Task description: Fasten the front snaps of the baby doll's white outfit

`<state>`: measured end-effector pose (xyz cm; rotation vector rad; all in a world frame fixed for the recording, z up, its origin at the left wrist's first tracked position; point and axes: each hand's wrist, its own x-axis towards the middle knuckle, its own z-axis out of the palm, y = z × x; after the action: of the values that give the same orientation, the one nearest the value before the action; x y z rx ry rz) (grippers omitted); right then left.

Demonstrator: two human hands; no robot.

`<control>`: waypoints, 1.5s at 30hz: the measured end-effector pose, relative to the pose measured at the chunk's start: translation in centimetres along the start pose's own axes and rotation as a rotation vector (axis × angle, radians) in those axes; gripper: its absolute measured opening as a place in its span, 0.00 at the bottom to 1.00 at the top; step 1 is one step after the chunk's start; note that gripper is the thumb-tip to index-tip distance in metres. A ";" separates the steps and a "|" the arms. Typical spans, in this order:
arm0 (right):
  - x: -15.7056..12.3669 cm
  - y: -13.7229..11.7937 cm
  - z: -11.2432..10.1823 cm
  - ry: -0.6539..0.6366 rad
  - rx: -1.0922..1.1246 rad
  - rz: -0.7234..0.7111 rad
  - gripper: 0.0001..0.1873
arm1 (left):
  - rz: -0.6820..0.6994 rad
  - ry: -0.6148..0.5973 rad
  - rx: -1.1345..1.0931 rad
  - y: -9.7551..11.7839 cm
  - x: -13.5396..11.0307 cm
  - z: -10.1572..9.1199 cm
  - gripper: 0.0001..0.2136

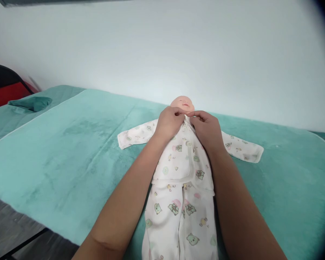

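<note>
A baby doll point(184, 102) lies on its back, dressed in a white baby top point(176, 159) and matching trousers point(168, 220) printed with bears. At the neckline, just below the doll's chin, my left hand point(170, 122) and my right hand point(205, 126) meet. Both hands have their fingers pinched on the top's collar edge, with thumbs and forefingers close together. My fingertips partly hide what is gripped there. The two sleeves stretch out sideways, and a tie or fastening shows on the top's front flap.
The doll rests on a green fabric cover point(56, 155) over a bed or table. Behind it stands a white wall point(162, 47). A red and black object point(5, 90) is at the far left. Grey floor point(11, 224) shows at lower left.
</note>
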<state>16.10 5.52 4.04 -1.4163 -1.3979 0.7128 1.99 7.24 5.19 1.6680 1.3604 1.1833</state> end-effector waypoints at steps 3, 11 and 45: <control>-0.2 -0.2 0.0 0.003 -0.025 -0.027 0.14 | 0.011 0.005 0.009 -0.1 0.1 0.0 0.08; -0.2 -0.6 0.1 -0.081 -0.064 -0.014 0.15 | -0.072 -0.023 -0.184 -0.5 0.0 -0.1 0.11; -4.4 -0.5 -0.1 0.084 -0.284 -0.184 0.11 | 0.319 0.085 0.064 -2.3 -3.1 -0.7 0.12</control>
<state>15.25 1.17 3.48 -1.4906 -1.5841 0.3423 0.33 4.75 2.68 1.9533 1.2226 1.4156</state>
